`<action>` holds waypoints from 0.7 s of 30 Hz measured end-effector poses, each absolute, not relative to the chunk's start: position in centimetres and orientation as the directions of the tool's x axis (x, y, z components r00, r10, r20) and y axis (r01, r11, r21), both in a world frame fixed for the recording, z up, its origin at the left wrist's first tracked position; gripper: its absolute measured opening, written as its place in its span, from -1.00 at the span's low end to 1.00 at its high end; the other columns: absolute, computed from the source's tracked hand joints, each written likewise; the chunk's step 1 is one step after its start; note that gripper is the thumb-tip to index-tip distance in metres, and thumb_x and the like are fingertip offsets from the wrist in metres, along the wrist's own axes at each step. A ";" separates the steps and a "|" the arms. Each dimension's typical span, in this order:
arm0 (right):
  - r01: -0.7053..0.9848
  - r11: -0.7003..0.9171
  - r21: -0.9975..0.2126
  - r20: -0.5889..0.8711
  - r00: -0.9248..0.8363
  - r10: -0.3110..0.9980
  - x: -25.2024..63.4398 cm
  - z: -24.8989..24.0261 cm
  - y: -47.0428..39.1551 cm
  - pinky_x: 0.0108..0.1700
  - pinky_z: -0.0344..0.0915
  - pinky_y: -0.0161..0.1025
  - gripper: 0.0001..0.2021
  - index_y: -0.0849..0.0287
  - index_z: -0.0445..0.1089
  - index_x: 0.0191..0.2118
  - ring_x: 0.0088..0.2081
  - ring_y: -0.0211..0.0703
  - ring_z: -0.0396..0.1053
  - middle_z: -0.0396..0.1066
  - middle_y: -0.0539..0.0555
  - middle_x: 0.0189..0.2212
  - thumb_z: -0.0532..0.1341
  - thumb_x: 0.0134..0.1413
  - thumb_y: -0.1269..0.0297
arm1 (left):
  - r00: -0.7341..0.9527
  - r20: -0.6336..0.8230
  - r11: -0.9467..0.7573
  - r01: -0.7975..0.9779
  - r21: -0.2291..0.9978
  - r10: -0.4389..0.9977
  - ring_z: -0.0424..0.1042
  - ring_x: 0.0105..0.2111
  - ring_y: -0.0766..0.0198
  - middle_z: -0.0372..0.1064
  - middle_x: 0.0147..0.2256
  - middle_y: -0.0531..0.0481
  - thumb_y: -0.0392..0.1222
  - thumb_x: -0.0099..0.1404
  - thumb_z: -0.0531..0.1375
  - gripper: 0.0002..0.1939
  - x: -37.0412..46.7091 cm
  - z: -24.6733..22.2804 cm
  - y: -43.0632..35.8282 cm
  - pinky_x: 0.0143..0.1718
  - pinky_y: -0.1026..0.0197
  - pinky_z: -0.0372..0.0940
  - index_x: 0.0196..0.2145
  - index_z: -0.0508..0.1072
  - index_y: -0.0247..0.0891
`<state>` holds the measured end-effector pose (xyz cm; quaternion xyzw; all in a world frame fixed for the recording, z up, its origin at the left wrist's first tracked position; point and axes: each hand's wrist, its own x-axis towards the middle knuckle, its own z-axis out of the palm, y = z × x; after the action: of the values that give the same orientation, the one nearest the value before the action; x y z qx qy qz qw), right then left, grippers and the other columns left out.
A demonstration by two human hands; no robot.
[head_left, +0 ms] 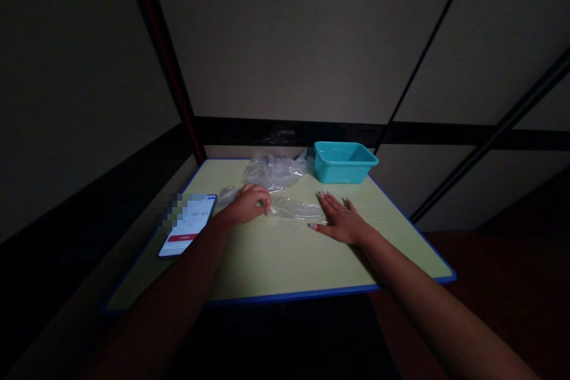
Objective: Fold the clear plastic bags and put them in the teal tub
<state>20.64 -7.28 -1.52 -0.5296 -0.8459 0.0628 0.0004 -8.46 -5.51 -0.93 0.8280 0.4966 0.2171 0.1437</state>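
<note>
A long, flat strip of clear plastic (296, 209) lies across the middle of the pale table. My left hand (250, 204) is on its left part, fingers curled in a pinch on the plastic. At the strip's right end rests my right hand (339, 219), palm down with the fingers spread. Behind the strip is a crumpled heap of clear plastic (276, 171), not touched by either hand.
A turquoise basin (342, 173) stands at the table's back right. On the left side lies a phone (189, 225) with a lit screen. The table (289, 267) has a blue edge, and a wall rises behind it.
</note>
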 end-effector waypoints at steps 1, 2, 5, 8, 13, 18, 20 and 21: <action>0.896 0.432 -0.105 -0.066 -0.439 0.896 20.7 -1.5 -7.3 0.21 -0.37 0.22 -0.07 0.18 -0.45 0.31 0.30 0.07 -0.40 -0.36 0.16 0.31 -0.13 0.00 -0.33 | 0.393 0.229 -0.455 0.768 0.451 0.890 0.19 0.01 0.14 0.39 -0.18 0.03 -0.31 0.07 0.15 -0.89 -8.4 -0.8 -5.5 0.08 0.06 -0.02 -0.52 0.46 -0.18; 0.895 0.434 -0.105 -0.063 -0.441 0.895 20.7 -1.6 -7.3 0.21 -0.37 0.22 -0.08 0.18 -0.46 0.31 0.30 0.08 -0.40 -0.36 0.16 0.31 -0.13 0.01 -0.33 | 0.372 0.243 -0.444 0.778 0.444 0.896 0.18 0.01 0.14 0.38 -0.16 0.03 -0.32 0.06 0.15 -0.89 -8.4 -0.7 -5.6 0.08 0.05 -0.02 -0.52 0.46 -0.18; 0.892 0.440 -0.105 -0.055 -0.447 0.893 20.7 -1.7 -7.2 0.21 -0.36 0.22 -0.07 0.18 -0.46 0.31 0.30 0.07 -0.40 -0.36 0.16 0.31 -0.13 0.01 -0.33 | 0.318 0.279 -0.411 0.820 0.399 0.906 0.15 0.03 0.09 0.35 -0.11 0.01 -0.32 0.05 0.16 -0.90 -8.3 -0.4 -6.0 0.06 -0.01 -0.01 -0.54 0.45 -0.19; 0.891 0.441 -0.110 -0.055 -0.448 0.892 20.7 -1.7 -7.2 0.21 -0.37 0.23 -0.06 0.20 -0.44 0.31 0.30 0.06 -0.39 -0.37 0.15 0.31 -0.13 0.00 -0.34 | 0.278 0.315 -0.381 0.861 0.337 0.907 0.12 0.05 0.05 0.34 -0.08 0.01 -0.41 0.02 0.11 -0.81 -8.0 -0.1 -6.6 0.06 -0.07 -0.02 -0.48 0.46 -0.17; 0.889 0.441 -0.120 -0.044 -0.449 0.893 20.7 -1.8 -7.2 0.21 -0.36 0.23 -0.06 0.22 -0.40 0.32 0.30 0.04 -0.36 -0.36 0.16 0.31 -0.13 -0.01 -0.33 | 0.263 0.446 -0.395 0.888 0.234 0.856 -0.06 0.20 -0.01 0.17 0.12 -0.08 -0.41 0.12 0.02 -0.56 -4.9 0.6 -9.4 0.17 -0.17 -0.25 -0.05 0.37 -0.17; 0.892 0.446 -0.073 -0.043 -0.450 0.892 20.8 -2.1 -7.0 0.19 -0.36 0.28 -0.17 0.16 -0.37 0.32 0.30 0.08 -0.36 -0.33 0.13 0.31 -0.08 0.06 -0.19 | 0.662 0.276 -0.713 0.683 0.162 0.697 -0.35 0.28 0.08 -0.30 0.30 -0.14 0.16 0.29 -0.04 -0.28 1.5 -0.3 -13.0 0.23 -0.03 -0.37 0.27 -0.13 -0.25; 0.896 0.442 -0.045 -0.051 -0.444 0.894 20.8 -2.2 -7.0 0.18 -0.35 0.29 -0.22 0.15 -0.37 0.32 0.30 0.09 -0.34 -0.32 0.12 0.31 -0.06 0.09 -0.09 | 0.711 0.215 -0.743 0.642 0.190 0.669 -0.41 0.28 0.08 -0.39 0.30 -0.21 0.27 0.27 -0.11 -0.16 3.1 -1.2 -13.3 0.23 -0.01 -0.34 0.29 -0.26 -0.34; 0.897 0.439 -0.037 -0.051 -0.441 0.896 20.8 -2.3 -7.0 0.18 -0.34 0.29 -0.23 0.15 -0.38 0.32 0.30 0.08 -0.34 -0.32 0.11 0.31 -0.06 0.10 -0.06 | 0.718 0.188 -0.742 0.640 0.202 0.670 -0.41 0.28 0.08 -0.39 0.30 -0.22 0.27 0.28 -0.14 -0.16 3.5 -1.6 -13.2 0.23 0.01 -0.33 0.29 -0.27 -0.36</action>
<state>20.84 -6.99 -2.26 -0.5286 -0.8483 0.0293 -0.0116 3.47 -13.18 -1.63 0.9248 0.3541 0.1252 0.0613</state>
